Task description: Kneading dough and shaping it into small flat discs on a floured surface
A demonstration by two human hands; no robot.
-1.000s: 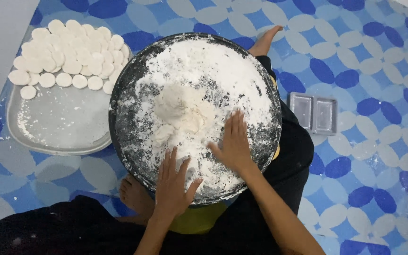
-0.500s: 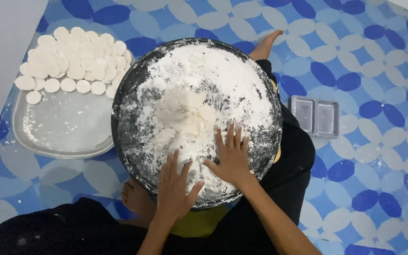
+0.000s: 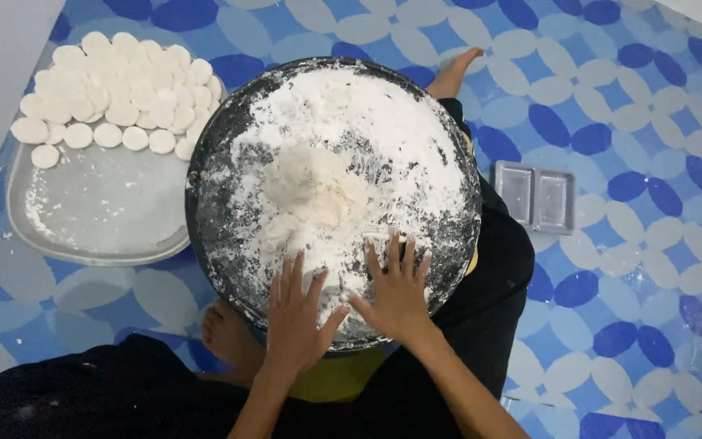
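Flour [image 3: 383,138] — white, loose — covers most of a round dark pan [image 3: 205,203] that rests on the person's lap, in the middle of the view. A lump of dough [image 3: 310,191] sits near the pan's centre, pale and uneven, half buried in the powder. Bare dark metal shows through along the left rim and in streaks around the lump.

Left hand [image 3: 296,317]: flat, palm down, fingers spread, lying on the floured surface at the near edge of the pan. Right hand [image 3: 396,293]: likewise flat and fanned out, just beside the left one, thumbs nearly meeting. Neither hand pinches or holds anything; both press on the powder, below the dough and not touching it.

Left of the pan, touching or nearly touching its rim, lies a grey metal tray [image 3: 99,211]. Its far half carries rows of small white dough discs [image 3: 115,89], packed close and partly overlapping; the near half is bare apart from a dusting of flour.

Right of the pan — apart from it — a small clear plastic container [image 3: 534,195] with two compartments lies on the blue-and-white patterned floor [image 3: 635,268]. One bare foot [image 3: 225,333] shows under the pan's near left edge, another foot [image 3: 457,71] beyond its far rim.
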